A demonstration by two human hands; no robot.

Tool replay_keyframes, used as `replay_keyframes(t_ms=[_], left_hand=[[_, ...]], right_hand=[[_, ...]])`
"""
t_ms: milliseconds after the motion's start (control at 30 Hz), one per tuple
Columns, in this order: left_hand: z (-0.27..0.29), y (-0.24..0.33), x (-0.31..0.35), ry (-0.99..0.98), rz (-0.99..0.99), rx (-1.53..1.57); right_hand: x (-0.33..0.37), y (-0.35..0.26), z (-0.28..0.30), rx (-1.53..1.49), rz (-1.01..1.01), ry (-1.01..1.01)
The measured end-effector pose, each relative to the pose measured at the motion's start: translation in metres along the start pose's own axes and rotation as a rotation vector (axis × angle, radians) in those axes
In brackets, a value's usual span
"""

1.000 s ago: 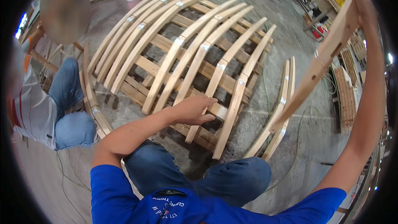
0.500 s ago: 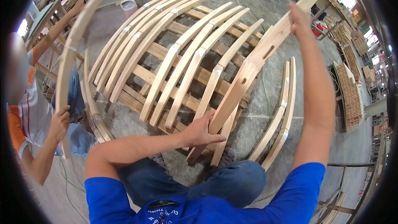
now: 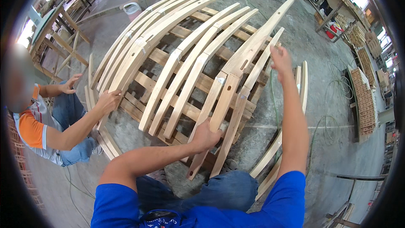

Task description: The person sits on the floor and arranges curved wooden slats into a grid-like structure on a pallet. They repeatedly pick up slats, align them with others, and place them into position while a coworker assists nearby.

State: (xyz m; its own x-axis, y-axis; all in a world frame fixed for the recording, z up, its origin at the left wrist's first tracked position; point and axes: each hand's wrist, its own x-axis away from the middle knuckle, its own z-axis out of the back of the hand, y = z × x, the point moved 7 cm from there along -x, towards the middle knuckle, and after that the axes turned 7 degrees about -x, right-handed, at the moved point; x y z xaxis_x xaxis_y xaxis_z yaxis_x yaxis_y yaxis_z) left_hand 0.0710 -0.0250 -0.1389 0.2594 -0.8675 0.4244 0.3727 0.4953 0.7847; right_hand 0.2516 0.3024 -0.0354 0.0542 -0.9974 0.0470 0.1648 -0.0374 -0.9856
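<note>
Slotted wooden piece (image 3: 237,65): slants over the pallet's right part, between two narrower curved pieces. Left to right: co-worker's raised hand (image 3: 71,83), nothing held; co-worker's lower hand (image 3: 109,100) rests on another broad piece (image 3: 137,57), apparently steadying it. Pale pail (image 3: 132,9) stands on the floor behind; contents too small to tell. Pallet (image 3: 159,57) bears the curved pieces (image 3: 162,80) side by side, probably to keep them off the floor and within reach. Left hand (image 3: 206,136): grip wrapped round the slotted piece's lower part, likely governing its angle. Right hand (image 3: 280,62): grip loose, grasping nothing, near the upper half; contact unclear. Farther right, two floor pieces (image 3: 266,158); red container (image 3: 334,31) below a surface (image 3: 350,9), contents not visible.
</note>
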Motion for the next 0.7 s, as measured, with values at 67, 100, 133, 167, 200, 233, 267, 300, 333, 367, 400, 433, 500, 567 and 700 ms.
replay_keyframes(t_ms=[67, 100, 133, 167, 200, 233, 267, 300, 333, 367, 400, 433, 500, 567, 700], left_hand=[[-0.003, 0.004, -0.015, 0.089, -0.078, -0.102], [-0.008, 0.004, -0.023, 0.126, -0.122, -0.151], [-0.011, 0.000, -0.028, 0.185, -0.186, -0.150], [-0.015, -0.007, -0.032, 0.178, -0.161, -0.134], [-0.017, -0.010, -0.036, 0.172, -0.139, -0.117], [-0.022, -0.012, -0.038, 0.158, -0.117, -0.097], [-0.024, -0.009, -0.038, 0.147, -0.111, -0.100], [-0.024, -0.009, -0.040, 0.142, -0.113, -0.101], [-0.024, -0.011, -0.041, 0.139, -0.109, -0.108], [-0.027, -0.011, -0.041, 0.129, -0.109, -0.104], [-0.028, -0.011, -0.042, 0.139, -0.095, -0.089], [-0.029, -0.009, -0.042, 0.126, -0.083, -0.100], [-0.030, -0.005, -0.042, 0.102, -0.068, -0.121], [-0.033, -0.001, -0.042, 0.099, -0.078, -0.108], [-0.040, -0.008, -0.041, 0.072, -0.028, -0.097]], right_hand=[[0.037, 0.035, 0.027, -0.026, 0.017, 0.010], [0.056, 0.059, 0.044, -0.033, -0.027, 0.012], [0.077, 0.081, 0.055, -0.047, -0.072, 0.003], [0.101, 0.103, 0.061, -0.042, -0.120, 0.002], [0.126, 0.122, 0.064, -0.038, -0.166, 0.000], [0.152, 0.141, 0.069, -0.066, -0.196, -0.002], [0.177, 0.160, 0.072, -0.094, -0.229, 0.002], [0.202, 0.176, 0.066, -0.144, -0.286, 0.009], [0.227, 0.192, 0.056, -0.200, -0.350, 0.013], [0.248, 0.203, 0.048, -0.234, -0.386, 0.017], [0.267, 0.211, 0.039, -0.269, -0.424, 0.017], [0.284, 0.215, 0.029, -0.284, -0.433, 0.006], [0.311, 0.220, 0.011, -0.317, -0.442, -0.015], [0.325, 0.217, -0.006, -0.197, -0.371, -0.070], [0.335, 0.206, -0.020, 0.180, -0.336, -0.149]])
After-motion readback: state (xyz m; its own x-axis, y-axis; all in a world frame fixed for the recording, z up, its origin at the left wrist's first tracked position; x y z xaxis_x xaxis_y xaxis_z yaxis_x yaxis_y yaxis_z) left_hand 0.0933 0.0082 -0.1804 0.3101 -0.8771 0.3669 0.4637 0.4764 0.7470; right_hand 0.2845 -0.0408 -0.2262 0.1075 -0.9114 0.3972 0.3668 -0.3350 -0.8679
